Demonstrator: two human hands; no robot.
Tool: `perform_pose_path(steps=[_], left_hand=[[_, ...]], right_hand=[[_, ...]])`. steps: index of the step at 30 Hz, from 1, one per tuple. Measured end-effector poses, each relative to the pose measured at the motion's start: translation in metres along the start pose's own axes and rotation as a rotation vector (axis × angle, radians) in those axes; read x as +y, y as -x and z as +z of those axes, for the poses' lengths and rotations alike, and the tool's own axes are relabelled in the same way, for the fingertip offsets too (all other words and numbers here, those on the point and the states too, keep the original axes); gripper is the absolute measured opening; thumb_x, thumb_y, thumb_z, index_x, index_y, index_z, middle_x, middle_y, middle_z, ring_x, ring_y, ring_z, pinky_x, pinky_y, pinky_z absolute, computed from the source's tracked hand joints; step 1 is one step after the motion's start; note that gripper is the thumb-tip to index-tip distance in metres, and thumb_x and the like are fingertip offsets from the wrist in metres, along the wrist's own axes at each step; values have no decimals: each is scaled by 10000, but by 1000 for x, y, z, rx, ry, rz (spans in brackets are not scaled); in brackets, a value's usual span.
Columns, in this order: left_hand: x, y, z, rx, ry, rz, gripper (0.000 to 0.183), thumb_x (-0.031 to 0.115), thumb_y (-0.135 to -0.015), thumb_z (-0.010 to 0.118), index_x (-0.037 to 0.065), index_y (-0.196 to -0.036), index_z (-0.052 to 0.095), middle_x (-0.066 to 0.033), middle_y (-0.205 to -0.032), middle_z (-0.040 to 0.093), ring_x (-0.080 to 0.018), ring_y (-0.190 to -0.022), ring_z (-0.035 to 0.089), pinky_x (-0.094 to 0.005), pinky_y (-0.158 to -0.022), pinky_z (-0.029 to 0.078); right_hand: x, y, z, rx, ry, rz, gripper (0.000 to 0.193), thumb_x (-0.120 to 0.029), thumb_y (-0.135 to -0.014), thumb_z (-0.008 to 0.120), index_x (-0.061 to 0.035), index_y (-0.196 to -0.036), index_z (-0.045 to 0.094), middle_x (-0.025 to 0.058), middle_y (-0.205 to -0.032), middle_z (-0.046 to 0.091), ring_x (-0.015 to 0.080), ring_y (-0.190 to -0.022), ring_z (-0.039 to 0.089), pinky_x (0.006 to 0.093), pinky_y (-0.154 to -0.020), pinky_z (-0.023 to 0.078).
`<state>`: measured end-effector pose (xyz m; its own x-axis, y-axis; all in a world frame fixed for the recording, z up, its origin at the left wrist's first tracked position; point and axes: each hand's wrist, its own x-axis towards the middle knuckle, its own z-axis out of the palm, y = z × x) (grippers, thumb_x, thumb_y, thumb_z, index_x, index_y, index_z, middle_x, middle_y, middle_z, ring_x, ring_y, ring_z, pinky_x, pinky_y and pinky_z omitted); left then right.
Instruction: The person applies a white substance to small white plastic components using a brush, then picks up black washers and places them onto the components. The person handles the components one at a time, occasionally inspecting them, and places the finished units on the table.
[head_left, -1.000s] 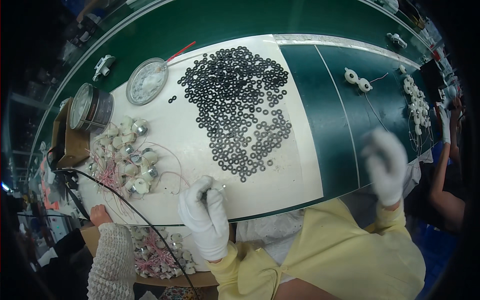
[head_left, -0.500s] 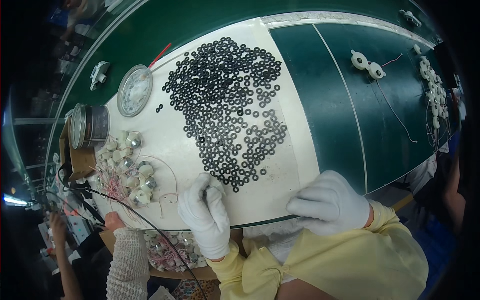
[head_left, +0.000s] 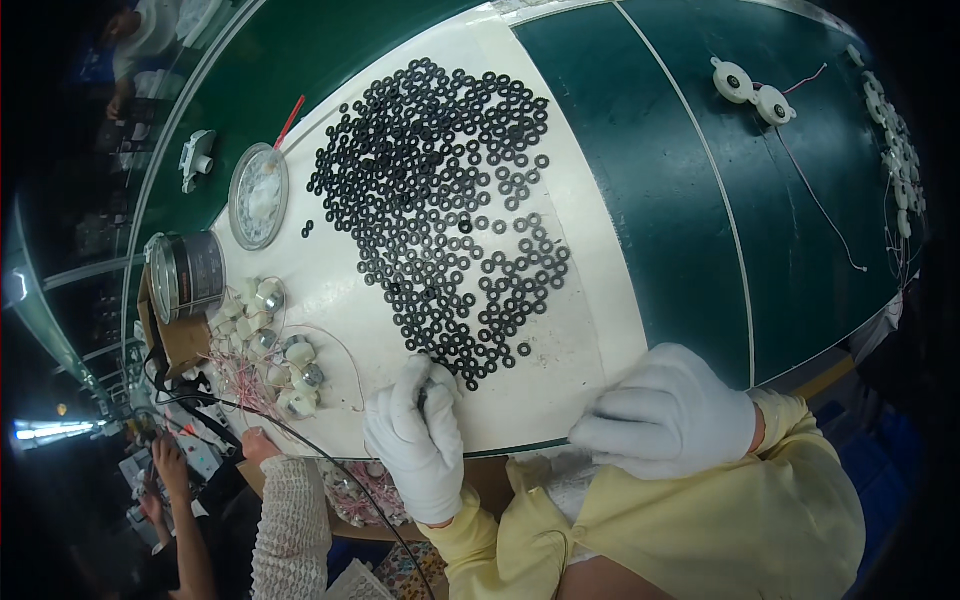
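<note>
Many small black rings (head_left: 400, 165) lie spread flat over the white sheet in front of me. At their near edge is my left hand (head_left: 415, 430), in a white glove, thumb and fingers pinched together. A dark patch shows between those fingers, but I cannot make out what it is. My right hand (head_left: 670, 415), also gloved in white, rests at the table's near edge to the right of the rings. Its fingers are curled and pressed together, their tips turned inward, so whatever they may hold is hidden.
Left of the rings lie a clear round dish (head_left: 260, 200) with pale contents, a tin can (head_left: 185, 275) and a heap of small wired motors (head_left: 265, 350). A black cable (head_left: 240, 405) crosses nearby. Two joined white round parts (head_left: 755, 92) lie on the green mat (head_left: 680, 230). Another person's sleeve (head_left: 290, 525) is lower left.
The view has shifted slightly, so the rings and dish appear a little farther left and the white parts farther right. Both hands keep nearly the same pose and place.
</note>
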<state>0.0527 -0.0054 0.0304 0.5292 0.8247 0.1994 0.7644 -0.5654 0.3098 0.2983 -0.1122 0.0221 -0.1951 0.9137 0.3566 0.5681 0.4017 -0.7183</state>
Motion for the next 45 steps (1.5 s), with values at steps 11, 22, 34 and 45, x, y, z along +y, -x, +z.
perform_pose_path(steps=[11,22,34,45], left_hand=[[13,1,-14,-75,-86,3,434,72,-849,717,73,-1264,591,-46,-900,605,-258,-828,572,-393,-792,444],[21,21,-29,-141,-268,26,430,188,-821,777,110,-1177,550,-1,-860,588,-222,-771,565,-354,-718,421],[23,18,-27,-139,-127,-12,370,187,-848,760,98,-1145,558,-5,-859,599,-218,-741,569,-349,-713,452],[2,34,-3,12,239,-142,288,192,-969,643,10,-1184,582,-64,-938,676,-211,-802,621,-348,-694,511]], right_hand=[[-1,0,2,-19,-11,-22,349,-200,-661,763,-136,-995,683,-22,-787,573,188,-708,561,338,-592,412],[-7,-1,-1,-80,58,-14,350,-195,-627,776,-146,-958,675,-8,-910,611,205,-804,573,360,-687,396],[-7,5,0,-61,58,-15,426,-178,-600,787,-126,-1009,676,9,-980,599,216,-840,565,377,-725,407],[-10,3,-4,-86,56,-5,414,-158,-608,765,-105,-1009,677,26,-901,594,237,-798,568,379,-717,413]])
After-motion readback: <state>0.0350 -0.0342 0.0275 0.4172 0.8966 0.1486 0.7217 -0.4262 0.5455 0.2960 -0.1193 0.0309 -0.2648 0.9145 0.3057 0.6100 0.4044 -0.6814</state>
